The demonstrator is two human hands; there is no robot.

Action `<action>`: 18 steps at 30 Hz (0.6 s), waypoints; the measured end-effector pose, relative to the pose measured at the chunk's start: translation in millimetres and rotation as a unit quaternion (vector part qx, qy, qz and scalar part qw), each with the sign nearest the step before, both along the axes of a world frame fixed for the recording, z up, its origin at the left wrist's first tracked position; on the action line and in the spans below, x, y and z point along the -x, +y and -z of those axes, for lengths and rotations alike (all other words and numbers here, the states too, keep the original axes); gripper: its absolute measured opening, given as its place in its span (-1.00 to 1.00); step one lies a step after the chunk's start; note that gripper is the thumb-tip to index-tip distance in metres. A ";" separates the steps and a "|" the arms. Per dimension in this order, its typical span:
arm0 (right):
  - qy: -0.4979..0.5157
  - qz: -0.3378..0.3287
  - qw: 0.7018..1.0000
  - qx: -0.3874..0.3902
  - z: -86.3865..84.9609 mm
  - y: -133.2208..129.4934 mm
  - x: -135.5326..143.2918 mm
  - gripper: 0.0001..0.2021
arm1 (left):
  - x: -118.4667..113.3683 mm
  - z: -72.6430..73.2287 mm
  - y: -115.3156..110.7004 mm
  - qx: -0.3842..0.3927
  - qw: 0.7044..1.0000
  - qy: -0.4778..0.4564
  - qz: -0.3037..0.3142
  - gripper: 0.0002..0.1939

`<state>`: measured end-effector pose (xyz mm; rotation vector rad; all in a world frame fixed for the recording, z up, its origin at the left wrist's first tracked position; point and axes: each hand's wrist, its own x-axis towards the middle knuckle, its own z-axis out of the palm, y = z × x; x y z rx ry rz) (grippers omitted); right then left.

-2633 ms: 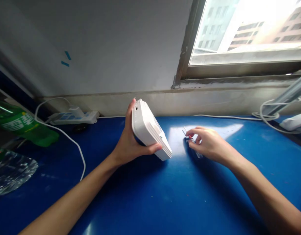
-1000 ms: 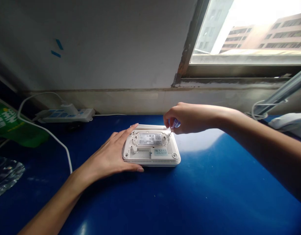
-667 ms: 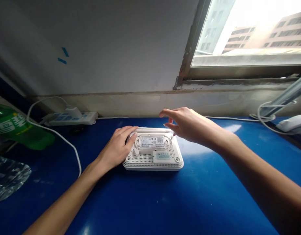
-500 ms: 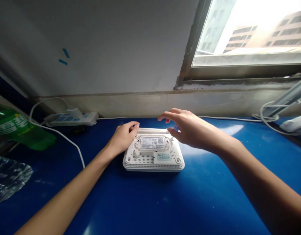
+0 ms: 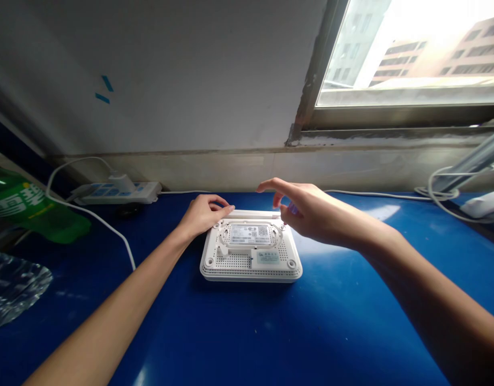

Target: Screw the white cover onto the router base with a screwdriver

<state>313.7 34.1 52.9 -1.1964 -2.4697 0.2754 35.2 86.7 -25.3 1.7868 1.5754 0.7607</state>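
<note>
A white router (image 5: 237, 261) lies bottom side up on the blue table, its vent holes, printed label and round feet showing. Folded along its far edge is a white antenna (image 5: 253, 214). My left hand (image 5: 202, 217) grips the far left corner, thumb on the antenna's left end and the other fingers bent down behind. Above the far right corner is my right hand (image 5: 307, 212), its index finger stretched out over the back edge. A small see-through purple thing (image 5: 289, 209) shows in its curled fingers; its kind is mostly hidden by the hand.
At the back left, a white power strip (image 5: 144, 194) holds a plugged-in charger (image 5: 122, 183) with a white cable (image 5: 98, 215). A green bottle (image 5: 50, 220) and clear plastic (image 5: 17, 289) lie at left. A lamp pole (image 5: 468, 163) wrapped in cable stands at right.
My left thumb has slid right along the antenna. My right fingers have shifted slightly, and more of the purple thing shows. The router stays in nearly the same place.
</note>
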 end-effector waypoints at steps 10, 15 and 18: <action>-0.018 0.038 0.999 -0.002 -4.7 -8.4 8.1 -0.70 | -11.4 -1.8 -22.6 -0.080 0.995 0.053 -0.008 -0.67; -0.020 0.052 0.998 -0.018 -2.0 -8.9 8.9 -0.61 | -16.3 -7.6 -61.5 -0.167 0.975 0.132 0.065 -0.42; -0.011 0.001 1.000 -0.022 1.2 -6.1 3.0 -0.36 | -12.9 -7.4 -71.8 -0.137 0.965 0.179 0.137 -0.37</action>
